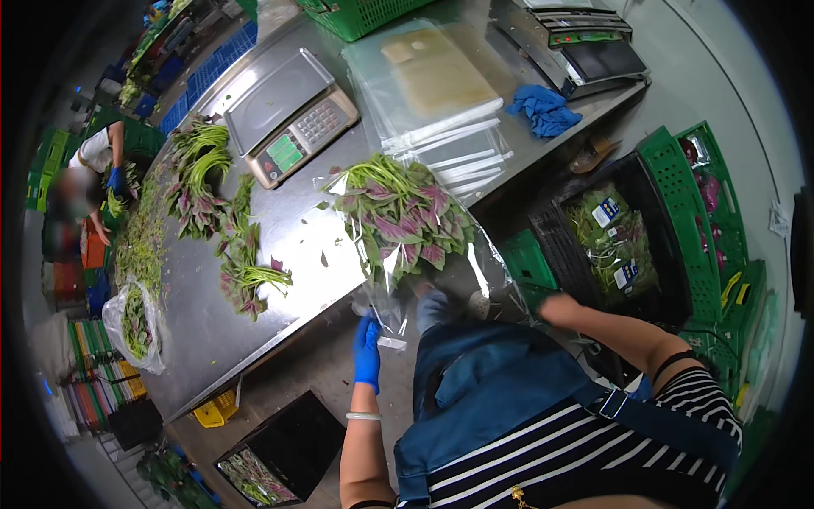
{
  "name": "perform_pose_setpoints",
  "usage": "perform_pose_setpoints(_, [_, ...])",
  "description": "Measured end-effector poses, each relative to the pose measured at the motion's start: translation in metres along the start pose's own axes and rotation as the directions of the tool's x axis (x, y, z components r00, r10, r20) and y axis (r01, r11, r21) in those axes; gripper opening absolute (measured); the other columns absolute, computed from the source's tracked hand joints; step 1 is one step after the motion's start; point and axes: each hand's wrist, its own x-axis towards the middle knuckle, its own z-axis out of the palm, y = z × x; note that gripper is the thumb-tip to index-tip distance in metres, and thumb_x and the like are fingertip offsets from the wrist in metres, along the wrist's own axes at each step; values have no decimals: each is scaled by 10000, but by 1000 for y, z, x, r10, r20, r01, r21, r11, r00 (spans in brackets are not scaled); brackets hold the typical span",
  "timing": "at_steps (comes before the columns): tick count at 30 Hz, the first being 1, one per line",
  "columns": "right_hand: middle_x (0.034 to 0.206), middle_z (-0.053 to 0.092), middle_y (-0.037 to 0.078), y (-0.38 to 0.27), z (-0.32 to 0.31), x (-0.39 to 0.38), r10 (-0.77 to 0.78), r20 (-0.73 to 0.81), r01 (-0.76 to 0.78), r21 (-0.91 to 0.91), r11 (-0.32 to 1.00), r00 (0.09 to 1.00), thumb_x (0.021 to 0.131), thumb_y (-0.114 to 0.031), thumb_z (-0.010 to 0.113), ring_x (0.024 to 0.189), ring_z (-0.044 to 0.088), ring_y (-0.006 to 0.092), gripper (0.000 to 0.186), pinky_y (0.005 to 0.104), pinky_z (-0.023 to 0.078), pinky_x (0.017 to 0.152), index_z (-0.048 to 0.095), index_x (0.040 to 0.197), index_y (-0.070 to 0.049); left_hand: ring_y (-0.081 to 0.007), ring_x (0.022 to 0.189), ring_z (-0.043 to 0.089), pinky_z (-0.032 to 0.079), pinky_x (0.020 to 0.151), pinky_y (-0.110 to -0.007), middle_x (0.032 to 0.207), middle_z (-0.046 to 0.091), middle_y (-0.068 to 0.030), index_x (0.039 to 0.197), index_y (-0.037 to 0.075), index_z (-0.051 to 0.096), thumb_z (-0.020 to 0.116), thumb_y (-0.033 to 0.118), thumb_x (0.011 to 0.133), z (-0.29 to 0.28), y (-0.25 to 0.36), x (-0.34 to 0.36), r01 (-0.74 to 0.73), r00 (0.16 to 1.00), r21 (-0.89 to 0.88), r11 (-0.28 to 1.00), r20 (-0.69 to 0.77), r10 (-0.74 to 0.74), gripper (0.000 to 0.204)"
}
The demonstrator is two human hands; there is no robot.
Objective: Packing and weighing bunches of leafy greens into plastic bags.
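At the near edge of the steel table (254,339), the left hand (366,352), in a blue glove, pinches the bottom of a clear plastic bag (398,280) holding a bunch of red-green leaves (403,220). Whether the right hand (555,304) by the black crate (577,254) grips anything, I cannot tell. A scale (288,114) sits beyond.

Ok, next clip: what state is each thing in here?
Clear bag: filled with red-green leaves, lying at the table edge.
Left hand: blue-gloved, gripping the bag's end.
Right hand: hidden behind the apron.
Scale: pan empty, display lit.
Black crate: holds bagged greens.
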Motion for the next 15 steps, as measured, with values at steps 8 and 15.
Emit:
perform_pose_setpoints(8, [1260, 568, 98, 3, -181, 58, -316, -856, 317, -191, 929, 410, 835, -121, 602, 1221, 502, 296, 358, 415, 413, 1028, 592, 1187, -56, -278, 1242, 539, 407, 1045, -407, 1361, 556, -95, 1337, 155, 551, 660, 79, 809, 27, 57, 23, -550, 671, 772, -319, 636, 382, 544])
perform_pose_setpoints(15, [931, 735, 79, 31, -241, 64, 7, -498, 424, 745, 515, 867, 987, -194, 506, 888, 683, 248, 175, 348, 529, 798, 516, 948, -23, -267, 1022, 671, 513, 908, -356, 1080, 707, -126, 1130, -2, 672, 542, 158, 972, -25, 103, 39, -339, 938, 529, 778, 252, 238, 260])
